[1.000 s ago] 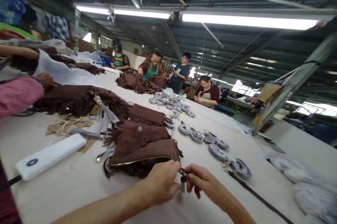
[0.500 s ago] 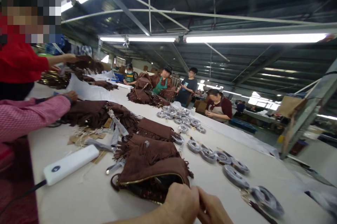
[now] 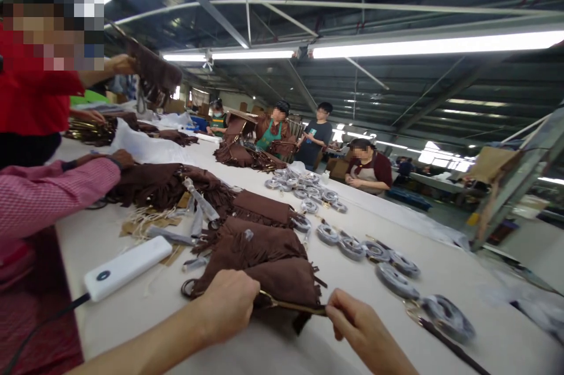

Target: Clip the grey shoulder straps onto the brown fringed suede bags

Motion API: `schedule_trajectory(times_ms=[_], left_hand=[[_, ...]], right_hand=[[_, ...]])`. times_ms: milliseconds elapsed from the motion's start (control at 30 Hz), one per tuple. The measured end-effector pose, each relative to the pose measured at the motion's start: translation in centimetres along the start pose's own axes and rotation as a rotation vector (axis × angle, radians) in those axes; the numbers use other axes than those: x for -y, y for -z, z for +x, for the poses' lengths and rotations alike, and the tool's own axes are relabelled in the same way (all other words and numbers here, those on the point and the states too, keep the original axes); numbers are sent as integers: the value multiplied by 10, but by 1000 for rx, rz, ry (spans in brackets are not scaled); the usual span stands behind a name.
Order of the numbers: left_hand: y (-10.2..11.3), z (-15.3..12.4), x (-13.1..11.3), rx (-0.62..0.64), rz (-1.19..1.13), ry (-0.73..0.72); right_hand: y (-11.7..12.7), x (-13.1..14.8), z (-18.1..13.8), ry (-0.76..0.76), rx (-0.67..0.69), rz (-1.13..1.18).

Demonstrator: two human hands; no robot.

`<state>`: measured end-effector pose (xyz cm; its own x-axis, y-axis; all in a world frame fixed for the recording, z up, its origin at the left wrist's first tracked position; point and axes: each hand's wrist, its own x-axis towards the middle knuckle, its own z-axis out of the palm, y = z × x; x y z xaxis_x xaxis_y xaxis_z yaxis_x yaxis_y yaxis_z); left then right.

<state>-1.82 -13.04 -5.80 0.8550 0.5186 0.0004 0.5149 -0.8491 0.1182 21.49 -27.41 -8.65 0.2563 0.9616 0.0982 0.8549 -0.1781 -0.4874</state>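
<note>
A brown fringed bag lies on the table in front of me, its gold-zipped edge towards me. My left hand is closed at the middle of that edge; the fingertips are partly hidden, apparently at the zipper. At the right end of the zipper, my right hand pinches the corner. Between my hands the zipper line is stretched taut and looks drawn together. The left part of the bag's mouth is hidden behind my left hand.
Coiled, wrapped straps lie along the right. A white power bank with a black cable sits at left. More brown fringed bags lie beyond. Co-workers stand around the table, one in a pink checked sleeve close by at left.
My left hand has moved left along the zipper, away from my right hand. The mouth, gaping before, looks drawn together between my hands. A co-worker in red has lifted a brown fringed piece.
</note>
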Motion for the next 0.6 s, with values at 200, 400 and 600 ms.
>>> schedule_trajectory(times_ms=[200, 400, 600], left_hand=[[-12, -3, -7, 53, -441, -281], [-39, -23, -10, 89, -531, -218], [-45, -33, -3, 144, -554, -361]], right_hand=[[-8, 5, -9, -16, 30, -44], [-28, -12, -23, -71, 29, -245], [-36, -9, -28, -46, 105, -208]])
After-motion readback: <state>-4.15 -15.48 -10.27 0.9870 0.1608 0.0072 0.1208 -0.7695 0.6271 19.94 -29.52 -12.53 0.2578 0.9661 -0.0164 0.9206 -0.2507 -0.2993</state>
